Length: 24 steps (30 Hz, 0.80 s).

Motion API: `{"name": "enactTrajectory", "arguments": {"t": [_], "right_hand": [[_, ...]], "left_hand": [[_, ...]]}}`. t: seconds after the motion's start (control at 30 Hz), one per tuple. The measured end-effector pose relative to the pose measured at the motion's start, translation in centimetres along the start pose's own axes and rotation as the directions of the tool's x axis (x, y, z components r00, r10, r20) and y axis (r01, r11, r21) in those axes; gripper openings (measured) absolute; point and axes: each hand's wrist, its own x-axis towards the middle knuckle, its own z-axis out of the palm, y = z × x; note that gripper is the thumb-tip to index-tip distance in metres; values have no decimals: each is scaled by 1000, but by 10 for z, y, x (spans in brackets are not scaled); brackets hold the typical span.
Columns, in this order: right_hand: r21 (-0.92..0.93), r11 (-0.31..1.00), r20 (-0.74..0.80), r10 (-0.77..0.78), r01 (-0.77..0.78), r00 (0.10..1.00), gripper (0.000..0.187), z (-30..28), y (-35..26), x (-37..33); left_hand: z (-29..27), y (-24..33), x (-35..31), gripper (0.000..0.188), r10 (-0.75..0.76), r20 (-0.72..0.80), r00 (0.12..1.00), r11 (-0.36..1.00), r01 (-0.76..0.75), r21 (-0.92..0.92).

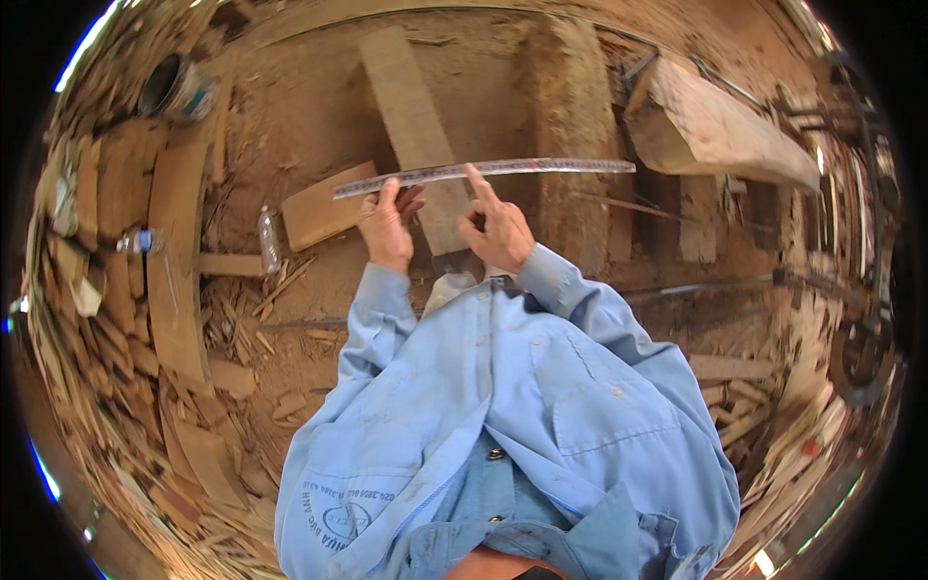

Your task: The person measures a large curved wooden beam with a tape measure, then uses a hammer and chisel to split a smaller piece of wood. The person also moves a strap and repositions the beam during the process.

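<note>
A long, thin metal ruler point(551, 165) lies crosswise in front of me, slightly tilted, its right end a little higher. My left hand point(389, 230) grips it near its left end, thumb on the face and fingers behind. My right hand point(501, 232) has its index finger stretched out, the tip at the ruler's lower edge near the middle. Its other fingers are curled and hold nothing. Beneath the ruler, a wide plank point(411, 106) runs away from me. A shorter board piece point(324, 208) lies by my left hand.
A large squared log point(715, 121) sits at the far right, beside a thick beam point(575, 97). At the left are a bucket point(179, 89), a clear plastic bottle point(270, 240), another bottle point(140, 242) and a long board point(176, 261). Wood scraps point(106, 348) cover the left side.
</note>
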Motion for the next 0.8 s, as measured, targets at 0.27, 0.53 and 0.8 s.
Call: {"name": "enactTrajectory", "arguments": {"t": [0.27, 0.53, 0.8], "right_hand": [[-29, 999, -38, 30, -31, 999, 75, -11, 12, -5], [378, 914, -392, 304, -149, 868, 44, -53, 57, -22], [845, 470, -95, 601, -256, 793, 24, -82, 116, -94]], "left_hand": [[9, -1, 1, 17, -48, 35, 998, 999, 48, 13], [5, 0, 8, 16, -38, 30, 999, 998, 37, 55], [17, -45, 8, 13, -220, 119, 968, 974, 211, 85]]}}
